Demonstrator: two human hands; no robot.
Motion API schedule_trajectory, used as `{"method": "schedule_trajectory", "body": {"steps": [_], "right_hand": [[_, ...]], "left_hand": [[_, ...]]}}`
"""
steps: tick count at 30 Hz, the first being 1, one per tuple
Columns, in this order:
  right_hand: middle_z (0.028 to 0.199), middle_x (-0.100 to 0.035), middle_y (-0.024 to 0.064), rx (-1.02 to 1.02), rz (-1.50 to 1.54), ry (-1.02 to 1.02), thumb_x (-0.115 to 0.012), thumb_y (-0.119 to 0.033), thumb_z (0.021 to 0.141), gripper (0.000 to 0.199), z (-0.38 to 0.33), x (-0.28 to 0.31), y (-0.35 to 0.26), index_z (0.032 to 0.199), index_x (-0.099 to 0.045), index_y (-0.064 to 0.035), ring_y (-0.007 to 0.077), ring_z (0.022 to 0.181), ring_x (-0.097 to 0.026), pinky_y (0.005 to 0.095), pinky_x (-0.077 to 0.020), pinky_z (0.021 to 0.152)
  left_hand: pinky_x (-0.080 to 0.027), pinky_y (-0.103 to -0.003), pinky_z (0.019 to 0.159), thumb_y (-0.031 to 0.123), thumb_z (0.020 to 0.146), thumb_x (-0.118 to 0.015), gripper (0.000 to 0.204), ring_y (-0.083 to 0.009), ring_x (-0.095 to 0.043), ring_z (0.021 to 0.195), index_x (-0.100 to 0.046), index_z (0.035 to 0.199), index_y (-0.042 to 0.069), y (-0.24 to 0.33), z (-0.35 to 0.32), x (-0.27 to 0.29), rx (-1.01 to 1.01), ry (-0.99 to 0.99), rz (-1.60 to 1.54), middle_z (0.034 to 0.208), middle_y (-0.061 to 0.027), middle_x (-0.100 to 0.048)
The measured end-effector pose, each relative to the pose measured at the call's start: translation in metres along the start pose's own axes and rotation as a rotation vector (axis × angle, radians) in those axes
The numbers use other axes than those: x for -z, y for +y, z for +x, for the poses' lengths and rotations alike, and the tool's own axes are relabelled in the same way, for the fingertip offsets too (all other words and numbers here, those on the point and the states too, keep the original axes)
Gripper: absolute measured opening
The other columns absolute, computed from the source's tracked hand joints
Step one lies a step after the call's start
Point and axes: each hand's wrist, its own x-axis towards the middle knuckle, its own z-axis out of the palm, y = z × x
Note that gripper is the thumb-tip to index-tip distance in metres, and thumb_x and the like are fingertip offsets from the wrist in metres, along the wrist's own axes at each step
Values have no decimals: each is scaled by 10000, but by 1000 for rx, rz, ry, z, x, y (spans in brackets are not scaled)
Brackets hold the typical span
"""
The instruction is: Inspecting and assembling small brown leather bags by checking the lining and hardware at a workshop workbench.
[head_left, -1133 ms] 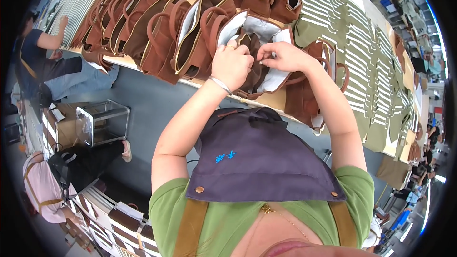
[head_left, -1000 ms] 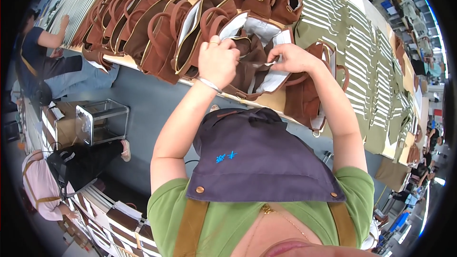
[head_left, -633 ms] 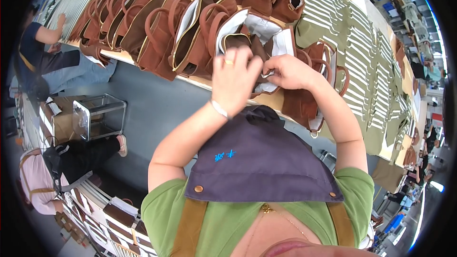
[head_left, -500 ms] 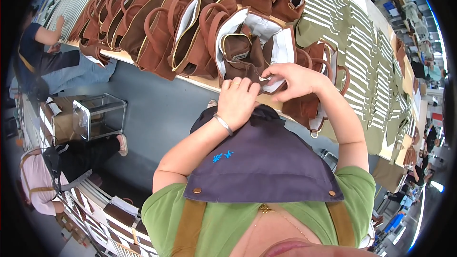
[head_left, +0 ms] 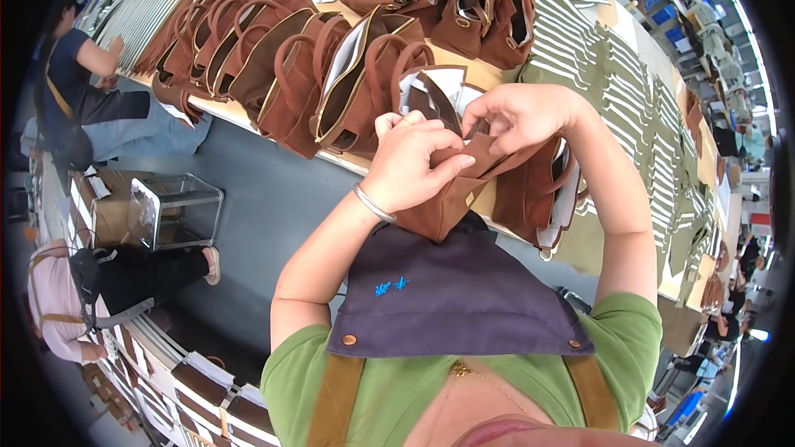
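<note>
Brown bag (head_left: pixel 445 207): leaning outward over the near edge of the counter (head_left: pixel 489 76); possibly sliding off if the hold is loosening.
Left hand (head_left: pixel 410 159): fingers pinching its upper edge.
Right hand (head_left: pixel 530 117): fingers curling at its opening; grip unclear.
Texture: soft-looking sides folding, white lining (head_left: pixel 450 77) showing.

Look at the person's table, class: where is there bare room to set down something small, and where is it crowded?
A small patch of bare tabletop lies between the held bag, the back bags and the striped green pieces. It is crowded leftward, along the bag row, and rightward, across the green layers.
</note>
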Motion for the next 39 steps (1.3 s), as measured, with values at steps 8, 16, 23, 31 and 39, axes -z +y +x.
{"method": "schedule_trajectory", "body": {"steps": [8,16,23,31,39], "right_hand": [[885,-640,-2,-215,240,-6,-619,-174,913,168,21,4,-2,1034,-660,-64,79,641,-597,242,-522,593],[790,-602,-37,-37,164,48,-677,-68,835,134,11,-5,0,961,-645,-37,33,648,-515,221,-414,564],[736,-566,-63,197,66,216,-674,-26,818,123,21,-18,11,928,-622,-28,-1,585,-481,198,-385,505],[720,-588,-53,-49,88,126,-708,-42,792,107,15,-16,-11,891,-669,-33,3,584,-503,199,-417,517],[776,-612,22,15,-5,212,-665,-37,779,140,16,-28,-21,918,-654,-28,73,612,-546,257,-462,566]], "left_hand": [[-259,-337,828,262,813,-749,135,-134,-501,766,-694,813,139,1,-5,-3,-21,19,-40,659,46,-514],[-289,-370,852,262,809,-737,178,-180,-564,805,-650,906,140,4,-11,17,79,7,-33,772,19,-614],[-299,-366,860,208,801,-734,137,-171,-579,880,-635,873,146,-1,-9,16,15,-18,-61,970,8,-631],[-317,-374,900,229,809,-727,130,-171,-585,944,-654,850,129,-13,-8,16,30,-48,-115,1023,7,-609],[-322,-359,899,215,801,-737,122,-171,-563,863,-671,854,127,-15,-11,16,61,-63,-182,899,7,-546]]}}
